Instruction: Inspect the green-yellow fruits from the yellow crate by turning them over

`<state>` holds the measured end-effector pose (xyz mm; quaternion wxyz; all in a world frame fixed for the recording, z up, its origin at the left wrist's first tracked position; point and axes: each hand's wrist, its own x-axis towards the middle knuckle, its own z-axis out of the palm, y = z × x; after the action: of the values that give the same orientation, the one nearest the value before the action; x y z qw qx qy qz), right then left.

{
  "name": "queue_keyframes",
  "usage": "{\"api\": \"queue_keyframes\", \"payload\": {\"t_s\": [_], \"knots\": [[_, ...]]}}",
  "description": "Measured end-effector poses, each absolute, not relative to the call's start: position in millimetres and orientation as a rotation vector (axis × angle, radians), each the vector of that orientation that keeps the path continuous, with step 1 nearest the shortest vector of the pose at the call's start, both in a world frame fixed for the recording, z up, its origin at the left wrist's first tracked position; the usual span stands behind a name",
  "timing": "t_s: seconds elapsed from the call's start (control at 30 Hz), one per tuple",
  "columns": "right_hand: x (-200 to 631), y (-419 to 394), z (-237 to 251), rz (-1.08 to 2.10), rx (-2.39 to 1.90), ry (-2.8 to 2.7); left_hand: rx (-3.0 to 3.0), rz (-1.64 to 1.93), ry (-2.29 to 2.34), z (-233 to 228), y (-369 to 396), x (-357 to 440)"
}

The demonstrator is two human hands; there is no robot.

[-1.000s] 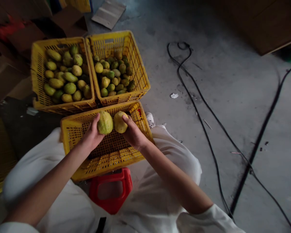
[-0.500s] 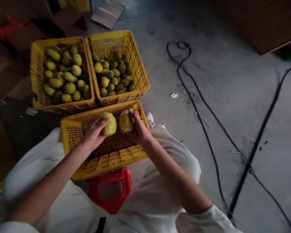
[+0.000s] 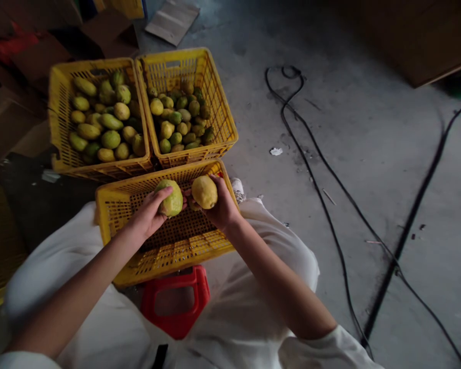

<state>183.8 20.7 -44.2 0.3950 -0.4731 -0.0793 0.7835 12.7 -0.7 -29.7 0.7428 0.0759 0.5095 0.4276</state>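
A red stool (image 3: 175, 302) is being straddled between the knees, white trousers (image 3: 253, 307) spreading to either side, and the near crate (image 3: 115, 205) is being kept tight against it — seemingly so that fruit can be handled without leaning. Both forearms are being run forward and inward from the lower corners, elbows wide, wrists meeting over the crate's far half.

The left hand (image 3: 148, 218) is being curled round a greenish fruit (image 3: 171, 197), fingers closed over its near side and the thumb laid across its top, palm turned partly down. The right hand (image 3: 223, 207) is being cupped under a yellower fruit (image 3: 204, 191), fingers wrapped behind it, the wrist bent back so that the fruit's face is being shown upward — a pose that suits looking it over. The two fruits are being held just beside each other, above the mesh floor of the near crate, which looks bare beneath them.

Beyond, two more crates are being kept side by side and touching the near one: the left crate (image 3: 57, 128) is filled with larger fruit, the right crate (image 3: 218, 102) with smaller — apparently a division by size. Farther right, black cables (image 3: 330, 179) are trailing over the concrete floor (image 3: 369, 102); cardboard (image 3: 171, 20) is lying at the far edge.
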Motion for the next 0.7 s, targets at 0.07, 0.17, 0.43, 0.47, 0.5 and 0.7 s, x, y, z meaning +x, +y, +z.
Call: {"api": "queue_keyframes", "payload": {"t_s": [0.07, 0.17, 0.43, 0.47, 0.5, 0.7], "knots": [[185.4, 21.5, -44.4, 1.961, -1.186, -0.163, 0.126, 0.961, 1.182, -25.9, 0.7, 13.4], [188.5, 21.4, -41.7, 1.972, -1.121, -0.134, 0.06, 0.989, 1.279, -18.6, 3.9, 14.7], [186.0, 18.3, -42.4, 1.986, -1.069, -0.148, 0.025, 0.982, 1.223, -11.7, 7.4, 14.9], [185.0, 17.9, -43.9, 1.987, -1.063, -0.151, 0.04, 0.982, 1.229, -12.9, 7.3, 15.0], [183.9, 17.5, -45.3, 1.988, -1.057, -0.145, 0.043, 0.982, 1.237, -14.1, 7.2, 15.2], [178.4, 14.9, -45.8, 1.903, -1.07, -0.069, -0.04, 0.996, 1.277, -13.9, 7.8, 15.4]]}}
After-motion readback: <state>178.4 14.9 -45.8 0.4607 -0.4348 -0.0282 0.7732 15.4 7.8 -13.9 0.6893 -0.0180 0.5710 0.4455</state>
